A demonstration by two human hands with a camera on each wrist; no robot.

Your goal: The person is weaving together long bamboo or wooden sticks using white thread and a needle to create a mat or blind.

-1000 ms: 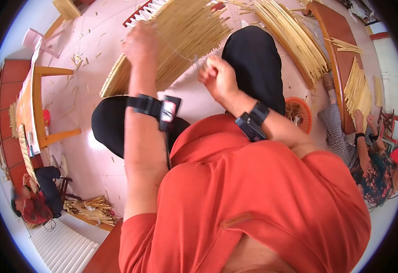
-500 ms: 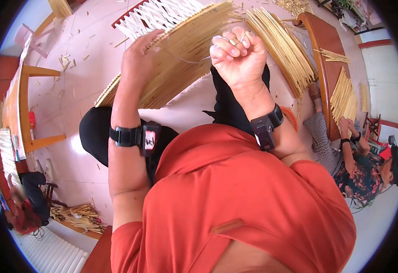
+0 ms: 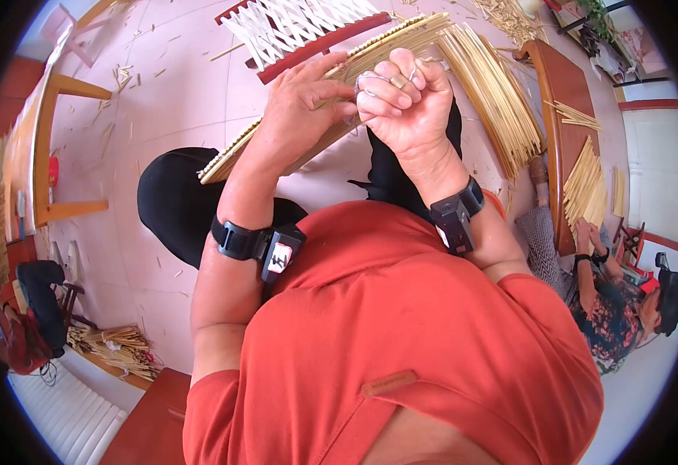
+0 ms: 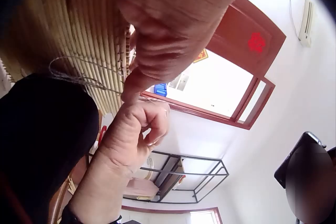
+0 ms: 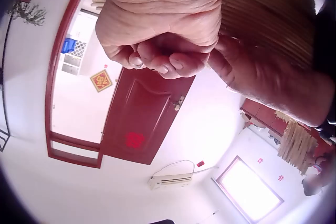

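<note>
A mat of pale slender sticks [image 3: 405,35], bound with string along its edge, stands tilted over my knees. My right hand [image 3: 407,105] is curled into a fist, gripping a thin string [image 3: 370,76] that runs across its fingers. Close against that fist, my left hand [image 3: 300,105] reaches in from the side, thumb and forefinger pinching the string. Loose loops of string [image 4: 84,77] hang in front of the sticks in the left wrist view. The right wrist view shows the curled fingers [image 5: 163,62] with the left hand beside them.
Behind the mat stands a white lattice rack [image 3: 300,31] with red rails. A bundle of sticks [image 3: 494,101] lies to the right, beside a brown bench [image 3: 567,85]. Another person [image 3: 618,302] sits at the far right. Stick scraps litter the tiled floor [image 3: 161,116].
My right hand has risen and curled into a fist with the string. My left hand has moved right from the mat's edge to meet it. The mat has tipped, showing less of its face.
</note>
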